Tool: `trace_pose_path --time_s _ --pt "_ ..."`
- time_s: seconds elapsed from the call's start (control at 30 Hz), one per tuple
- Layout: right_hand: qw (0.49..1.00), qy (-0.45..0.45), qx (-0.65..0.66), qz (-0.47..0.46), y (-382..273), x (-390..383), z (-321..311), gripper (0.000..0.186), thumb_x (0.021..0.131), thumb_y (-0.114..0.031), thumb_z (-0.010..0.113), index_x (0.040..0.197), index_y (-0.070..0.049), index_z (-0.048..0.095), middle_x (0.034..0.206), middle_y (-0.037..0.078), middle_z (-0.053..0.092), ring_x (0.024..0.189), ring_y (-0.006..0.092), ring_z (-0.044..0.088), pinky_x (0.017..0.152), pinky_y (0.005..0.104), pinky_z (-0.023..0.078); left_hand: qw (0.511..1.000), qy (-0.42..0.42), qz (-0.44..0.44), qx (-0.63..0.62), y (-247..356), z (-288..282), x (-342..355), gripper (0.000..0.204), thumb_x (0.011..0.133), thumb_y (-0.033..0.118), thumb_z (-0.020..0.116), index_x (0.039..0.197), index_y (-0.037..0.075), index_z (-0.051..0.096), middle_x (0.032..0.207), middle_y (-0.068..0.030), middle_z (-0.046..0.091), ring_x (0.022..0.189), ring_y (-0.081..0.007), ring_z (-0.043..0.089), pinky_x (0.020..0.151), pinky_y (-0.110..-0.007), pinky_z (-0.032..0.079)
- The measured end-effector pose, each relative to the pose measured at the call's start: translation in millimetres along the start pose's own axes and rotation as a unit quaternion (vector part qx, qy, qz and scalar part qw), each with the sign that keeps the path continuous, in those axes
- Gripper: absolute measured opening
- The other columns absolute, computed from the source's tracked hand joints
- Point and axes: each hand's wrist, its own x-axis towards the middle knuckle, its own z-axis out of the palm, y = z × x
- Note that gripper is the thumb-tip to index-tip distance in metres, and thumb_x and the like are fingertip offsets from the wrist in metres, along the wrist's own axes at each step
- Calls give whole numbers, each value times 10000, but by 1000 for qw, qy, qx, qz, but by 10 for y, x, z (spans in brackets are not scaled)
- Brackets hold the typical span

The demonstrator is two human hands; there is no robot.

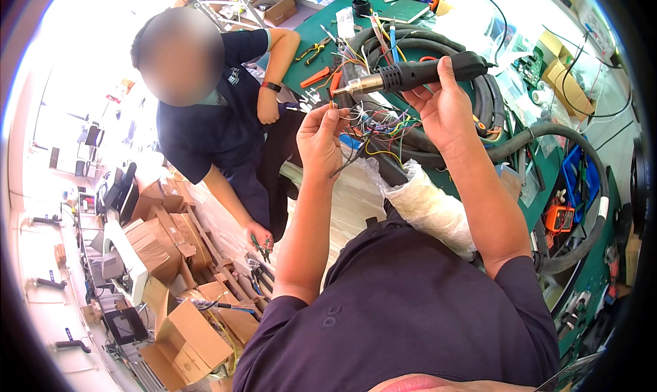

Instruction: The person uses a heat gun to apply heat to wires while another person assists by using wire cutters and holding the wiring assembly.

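Note:
My right hand [441,105] grips a black heat gun [438,70], its metal nozzle [359,85] pointing left, just above my left hand [320,135]. My left fingers pinch a thin wire with a small orange-red piece [332,105] under the nozzle tip; whether the nozzle touches it, I cannot tell. Around that hand spreads a tangle of coloured wires [383,128], beside thick black cable coils [483,101] on the green table [318,22]. Below them lies a bundle wrapped in cream-coloured plastic [428,200].
A co-worker [212,132] at the left holds small pliers [260,245]. Cardboard boxes [188,337] crowd the floor at lower left. Orange-handled tools [315,79], a blue tray [575,166] and an orange device [559,217] sit on the table. A thick cable [595,173] arches down the right side.

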Motion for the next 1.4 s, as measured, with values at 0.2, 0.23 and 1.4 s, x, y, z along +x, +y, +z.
trace_pose_path --time_s 0.2,0.23,1.4 --pt "1000 -1 7 1 1 14 2 362 962 -392 494 1044 -46 556 996 85 611 951 245 613 847 411 521 1000 0 2 -2 -4 -2 6 108 879 69 643 956 -3 623 928 -68 636 867 -202 647 791 -307 541" --pt "1000 -3 6 2 3 17 -1 363 962 -393 494 1045 -45 556 997 85 610 950 245 612 845 409 522 1000 0 3 -3 -9 -7 7 109 878 70 644 956 -3 623 928 -68 636 867 -202 646 792 -308 540" --pt "999 -31 26 6 -23 30 -28 385 948 -405 522 1148 -77 531 1041 65 597 974 223 586 820 381 512 997 11 -11 74 -38 -93 44 150 893 96 622 999 -8 596 920 -114 645 851 -201 637 722 -308 535"
